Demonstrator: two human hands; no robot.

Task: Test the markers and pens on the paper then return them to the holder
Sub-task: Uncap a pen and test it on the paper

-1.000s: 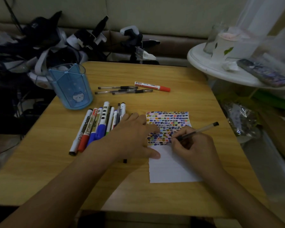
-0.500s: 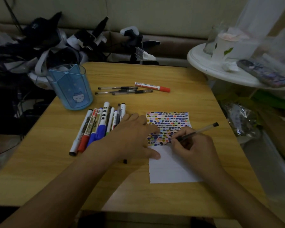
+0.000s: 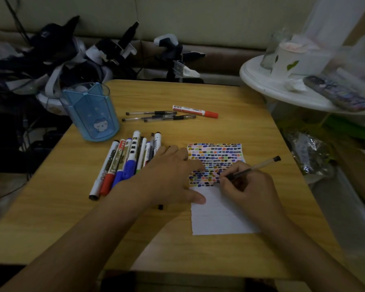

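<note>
paper (image 3: 219, 216) is lying on the wooden table (image 3: 230, 102), pinned by the flat left hand (image 3: 169, 178). holder (image 3: 91, 114) is standing at far left; contents unclear. right hand (image 3: 247, 186) is pinching the pen (image 3: 255, 167), tip on paper.

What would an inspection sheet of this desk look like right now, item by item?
Surface: wooden table, bare at the far edge.
Job's things: paper half filled with colour marks; blue holder; bunch of markers beside the left hand; three pens and a red marker farther back.
Clutter: nothing seen on the table.
Hands: left hand rests flat on the paper's edge; right hand grips a pen, tip on the paper.
Cables: dark straps and cords behind the holder.
Surroundings: white round table with a phone.
</note>
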